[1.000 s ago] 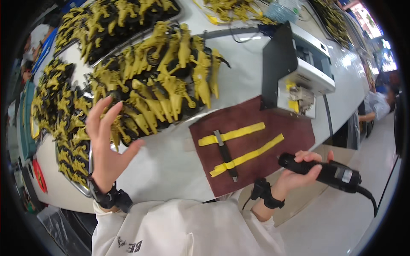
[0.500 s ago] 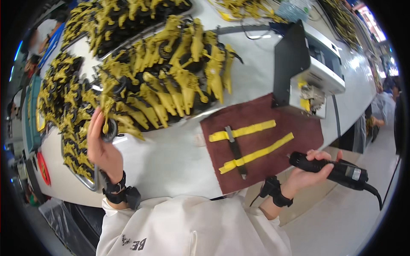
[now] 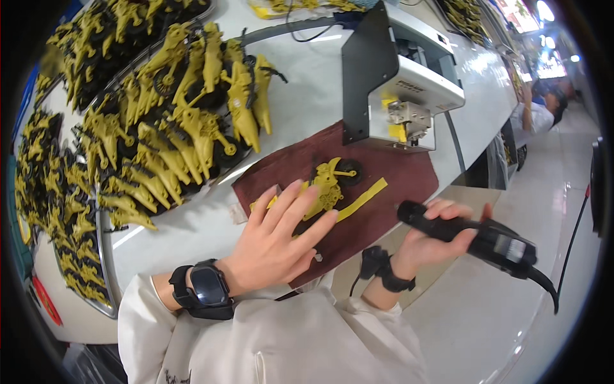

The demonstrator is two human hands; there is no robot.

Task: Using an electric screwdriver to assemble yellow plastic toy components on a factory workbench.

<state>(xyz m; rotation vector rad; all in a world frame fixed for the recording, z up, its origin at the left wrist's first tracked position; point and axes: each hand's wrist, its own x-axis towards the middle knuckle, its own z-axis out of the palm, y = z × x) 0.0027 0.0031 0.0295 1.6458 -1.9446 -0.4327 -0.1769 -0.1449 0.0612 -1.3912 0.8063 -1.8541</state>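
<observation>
A yellow toy motorcycle (image 3: pixel 325 187) with a black wheel lies on the maroon cloth (image 3: pixel 409 168). Over its near side my left hand (image 3: pixel 272 240) is spread, fingers stretched out and apart, at least close to the toy; whether they touch it cannot be made out. The hand hides part of the toy and of the yellow tape strips (image 3: pixel 368 197) on the cloth. To the right, my right hand (image 3: pixel 441 233) is wrapped round a black corded electric screwdriver (image 3: pixel 473 240), its tip pointing left toward the cloth.
Trays of similar yellow toy motorcycles (image 3: pixel 169 150) fill the left side of the white table (image 3: pixel 307 77). Behind the cloth stands a black and white boxy machine (image 3: pixel 396 83) with a metal front piece. At the far right another person (image 3: pixel 540 115) is by the table.
My left hand has come from the tray at left to the cloth, and a toy motorcycle now lies there. My right hand keeps hold of the screwdriver. The view has shifted right.
</observation>
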